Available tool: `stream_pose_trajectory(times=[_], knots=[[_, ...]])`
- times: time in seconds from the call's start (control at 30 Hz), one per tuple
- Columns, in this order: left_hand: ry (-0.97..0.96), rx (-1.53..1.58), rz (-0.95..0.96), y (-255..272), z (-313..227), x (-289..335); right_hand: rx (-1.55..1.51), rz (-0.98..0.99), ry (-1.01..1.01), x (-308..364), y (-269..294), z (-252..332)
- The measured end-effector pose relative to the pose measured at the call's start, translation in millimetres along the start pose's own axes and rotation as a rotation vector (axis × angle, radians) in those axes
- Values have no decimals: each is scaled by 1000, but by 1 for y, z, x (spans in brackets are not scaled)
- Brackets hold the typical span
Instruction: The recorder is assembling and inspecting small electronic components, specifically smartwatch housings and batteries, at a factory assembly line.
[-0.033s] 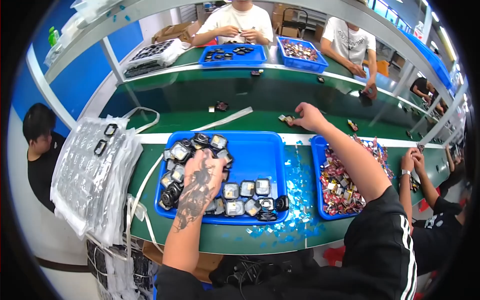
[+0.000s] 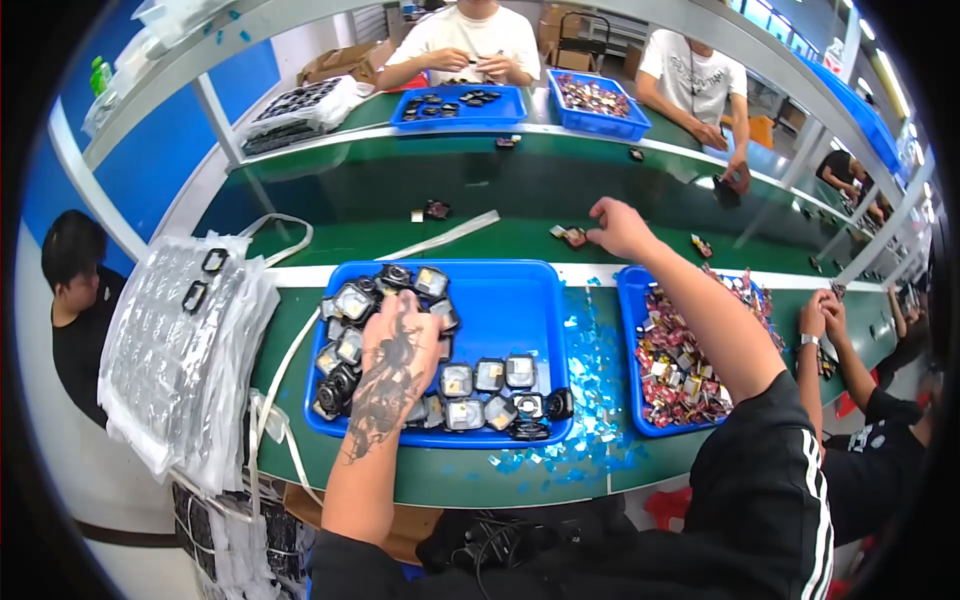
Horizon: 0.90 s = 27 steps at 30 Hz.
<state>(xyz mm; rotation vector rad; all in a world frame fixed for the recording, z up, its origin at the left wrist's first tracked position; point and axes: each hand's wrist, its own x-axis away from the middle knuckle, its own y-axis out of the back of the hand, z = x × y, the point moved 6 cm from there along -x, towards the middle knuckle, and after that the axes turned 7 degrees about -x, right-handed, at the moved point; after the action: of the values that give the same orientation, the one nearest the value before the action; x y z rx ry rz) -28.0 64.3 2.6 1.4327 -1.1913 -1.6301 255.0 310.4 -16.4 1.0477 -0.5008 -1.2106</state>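
A blue tray [image 2: 510, 290] in front of me holds several square black plastic cases [image 2: 490, 376] with clear windows. My left hand [image 2: 402, 335] reaches into the pile at the tray's left side, its fingers bent down among the cases. The fingertips are partly hidden there, so a grip cannot be made out. Above the green belt, my right hand [image 2: 622, 232] has its index finger stretched out and apart from the lower fingers. Right at those fingertips, a small dark reddish electronic part [image 2: 573, 237] lies on the belt.
Right of the tray are blue film scraps [image 2: 592, 400] and a blue bin [image 2: 630, 380] of small reddish parts. Bagged trays [image 2: 180, 350] are stacked at left. Co-workers sit across the belt, and another's hands [image 2: 822, 315] are close at right. A metal frame [image 2: 215, 120] stands around the line.
The whole view has shifted slightly left. My right fingers have come slightly off the small part, and more of it shows. My left hand stays in the pile.
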Motion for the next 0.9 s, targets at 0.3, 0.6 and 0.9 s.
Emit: stream_pose_trajectory(times=[0.3,0.6,0.9], knots=[[77,444,28,17,-28,-26,146,527,59,103,71,26],[322,1581,364,-8,-64,-21,315,100,271,113,74,-2],[333,1707,461,-13,-83,-16,-57,-53,57,145,119,26]])
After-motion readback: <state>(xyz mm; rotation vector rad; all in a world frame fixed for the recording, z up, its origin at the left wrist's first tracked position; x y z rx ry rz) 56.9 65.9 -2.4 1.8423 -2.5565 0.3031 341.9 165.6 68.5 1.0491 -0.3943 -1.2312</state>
